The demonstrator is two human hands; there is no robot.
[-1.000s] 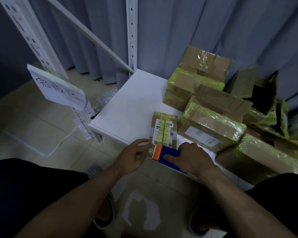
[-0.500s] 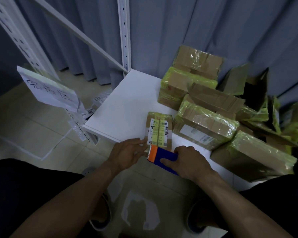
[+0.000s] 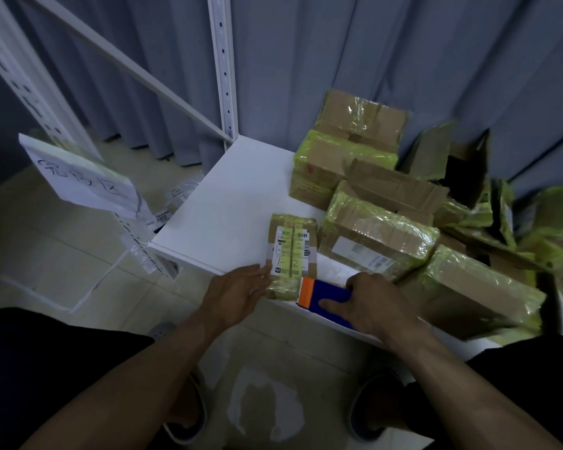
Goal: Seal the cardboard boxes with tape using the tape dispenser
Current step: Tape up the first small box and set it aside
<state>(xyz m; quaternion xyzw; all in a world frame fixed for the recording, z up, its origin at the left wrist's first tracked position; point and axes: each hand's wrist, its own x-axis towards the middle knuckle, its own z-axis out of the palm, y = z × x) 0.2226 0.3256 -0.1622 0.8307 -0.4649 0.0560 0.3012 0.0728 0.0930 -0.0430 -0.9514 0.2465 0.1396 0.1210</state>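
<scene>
Blue with an orange end, the tape dispenser sits at the near edge of the white worktop. Its orange end touches the near end of the small labelled box. The right grip curls over the dispenser's blue body. The left grip, fingers straight, rests against the box's near left corner.

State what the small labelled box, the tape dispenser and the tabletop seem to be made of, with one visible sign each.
Small box: matte brown cardboard under glossy, crinkled yellowish tape, with a white paper label. Tape dispenser: probably plastic, smooth solid blue and orange. Tabletop: smooth, even white panel, perhaps laminate or painted board.
</scene>
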